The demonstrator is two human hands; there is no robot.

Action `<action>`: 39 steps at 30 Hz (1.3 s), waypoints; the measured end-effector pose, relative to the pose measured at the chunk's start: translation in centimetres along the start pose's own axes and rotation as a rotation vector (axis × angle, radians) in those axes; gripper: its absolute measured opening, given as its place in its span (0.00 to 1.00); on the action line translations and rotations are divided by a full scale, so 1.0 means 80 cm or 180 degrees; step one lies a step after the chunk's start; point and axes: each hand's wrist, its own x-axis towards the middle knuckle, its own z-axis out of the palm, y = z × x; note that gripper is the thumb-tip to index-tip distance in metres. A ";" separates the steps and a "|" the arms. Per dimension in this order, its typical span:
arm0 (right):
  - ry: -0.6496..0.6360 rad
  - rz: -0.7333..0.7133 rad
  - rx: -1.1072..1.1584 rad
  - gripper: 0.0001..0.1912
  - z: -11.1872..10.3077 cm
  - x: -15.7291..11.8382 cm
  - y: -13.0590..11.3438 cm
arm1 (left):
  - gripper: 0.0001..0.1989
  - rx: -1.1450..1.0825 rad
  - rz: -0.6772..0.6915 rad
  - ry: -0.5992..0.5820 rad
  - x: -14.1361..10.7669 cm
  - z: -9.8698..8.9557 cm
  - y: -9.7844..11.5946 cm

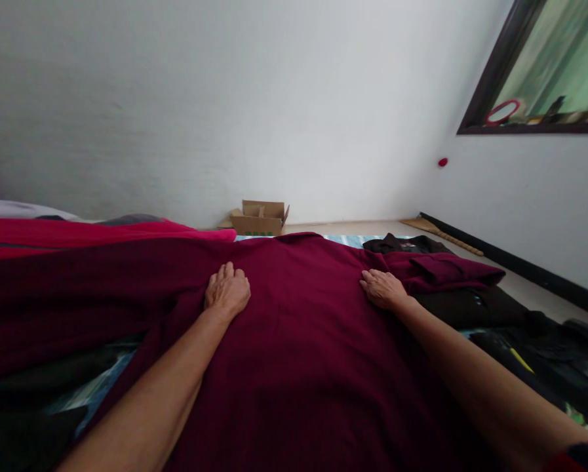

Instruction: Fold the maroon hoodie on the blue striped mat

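A maroon long-sleeved garment (294,341) lies spread out in front of me, its collar at the far end. One sleeve stretches far out to the left, and the other lies bunched and folded over at the right. My left hand (228,288) is closed on the cloth near the left shoulder, knuckles up and fingers curled. Near the right shoulder, my right hand (385,288) has its fingers bent into the fabric. The fingertips of both hands are partly hidden.
Bright pink clothing (101,231) lies at the far left. Dark folded clothes (475,308) are at the right, beside and under the sleeve. Against the white wall sits an open cardboard box (259,218). A patterned blue sheet (345,240) shows underneath. A dark-framed window (490,72) is at upper right.
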 end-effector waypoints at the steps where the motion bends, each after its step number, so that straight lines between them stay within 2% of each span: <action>1: 0.0039 -0.0009 0.0009 0.23 0.001 -0.001 0.000 | 0.21 0.0043 -0.0001 -0.0003 0.000 -0.001 0.000; 8: 0.0176 -0.0139 0.0134 0.23 0.012 -0.001 0.002 | 0.23 -0.0004 0.0120 -0.0432 0.002 -0.008 -0.002; 22: 0.0408 -0.0157 0.0162 0.22 0.021 0.002 0.007 | 0.22 -0.0004 0.0210 -0.0383 0.000 -0.012 -0.002; 26: 0.0405 -0.0183 0.0170 0.22 0.026 0.003 0.010 | 0.22 -0.0056 0.0069 -0.0289 -0.003 -0.007 -0.003; 29: 0.0413 -0.0206 0.0233 0.23 0.032 0.003 0.012 | 0.24 -0.0080 -0.0054 -0.0395 -0.007 -0.007 -0.001; 34: 0.0456 -0.0235 0.0242 0.23 0.041 0.003 0.016 | 0.24 -0.0027 -0.0019 -0.0556 -0.012 -0.011 0.000; 39: 0.0519 -0.0243 0.0165 0.24 0.044 0.002 0.018 | 0.25 0.0072 -0.0023 -0.0362 -0.011 -0.012 -0.009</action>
